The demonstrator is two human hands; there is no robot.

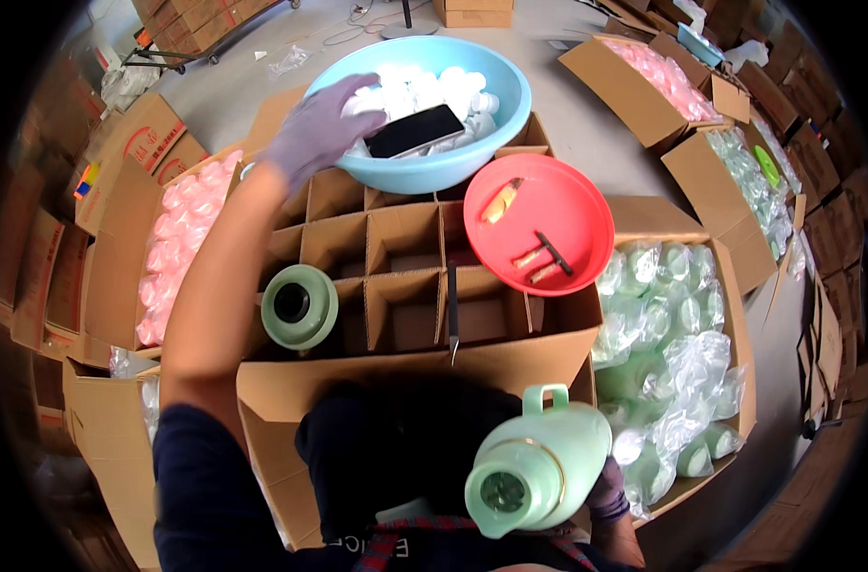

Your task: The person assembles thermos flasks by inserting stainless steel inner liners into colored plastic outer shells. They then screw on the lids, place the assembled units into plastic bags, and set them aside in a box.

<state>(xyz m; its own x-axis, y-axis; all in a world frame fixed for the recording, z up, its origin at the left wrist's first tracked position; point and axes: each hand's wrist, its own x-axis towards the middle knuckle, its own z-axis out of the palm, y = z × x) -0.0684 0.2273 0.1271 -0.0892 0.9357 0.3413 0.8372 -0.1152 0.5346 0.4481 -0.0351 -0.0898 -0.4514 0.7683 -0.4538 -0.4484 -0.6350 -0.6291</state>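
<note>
My left hand (322, 133), in a greyish-purple glove, reaches over the left rim of a light-blue basin (405, 175). Its fingers are spread, with nothing seen in them. White plastic caps or stoppers (472, 84) fill the basin, and a black-screened phone (420, 132) lies on top of them. Low at the right, my right hand (605, 494), gloved too, grips a pale green thermos jug (569, 453) from its right side. The jug is tilted with its mouth toward me and its handle away; its mouth is uncovered. Most of the right fingers are hidden behind it.
A divided cardboard box (401, 338) stands before me, a green vessel with a dark opening (305, 305) in its left compartment. A thin knife-like tool (453, 315) rests on a divider. A red tray (586, 267) holds small tools. Boxes of bagged green parts (663, 315) and pink parts (186, 229) flank it.
</note>
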